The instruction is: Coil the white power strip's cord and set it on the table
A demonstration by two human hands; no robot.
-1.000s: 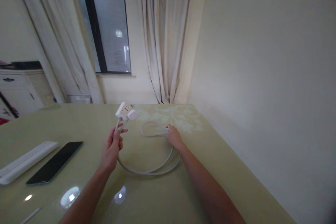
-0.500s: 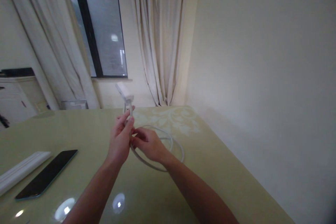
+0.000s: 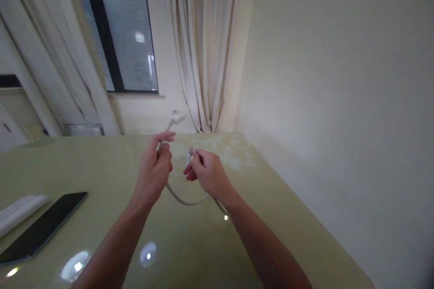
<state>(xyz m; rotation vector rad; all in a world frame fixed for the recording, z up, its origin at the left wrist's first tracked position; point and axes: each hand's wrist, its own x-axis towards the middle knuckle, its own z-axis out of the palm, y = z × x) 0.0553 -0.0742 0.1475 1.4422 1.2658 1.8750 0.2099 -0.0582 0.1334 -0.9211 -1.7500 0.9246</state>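
Observation:
A white cable [image 3: 185, 202] hangs in a loop between my two hands above the table. My left hand [image 3: 154, 167] is closed round it below a white plug-like head [image 3: 178, 118], which sticks up past the fingers. In a pinch, my right hand [image 3: 208, 171] holds a small white piece [image 3: 191, 151] that looks like an end of the cable; its exact shape is blurred. More cable runs under my right wrist, partly hidden by the forearm.
At the left on the glossy greenish table [image 3: 190, 253] lie a dark phone-like slab [image 3: 45, 226] and a long white object [image 3: 22, 212]. A plain wall [image 3: 332, 99] borders the right side. Curtains [image 3: 203, 45] and a window [image 3: 125, 27] stand behind.
My right hand has moved away from the left, up and to the right, with a small white piece in it. The white head above my left hand has tilted rightward. The view has shifted slightly.

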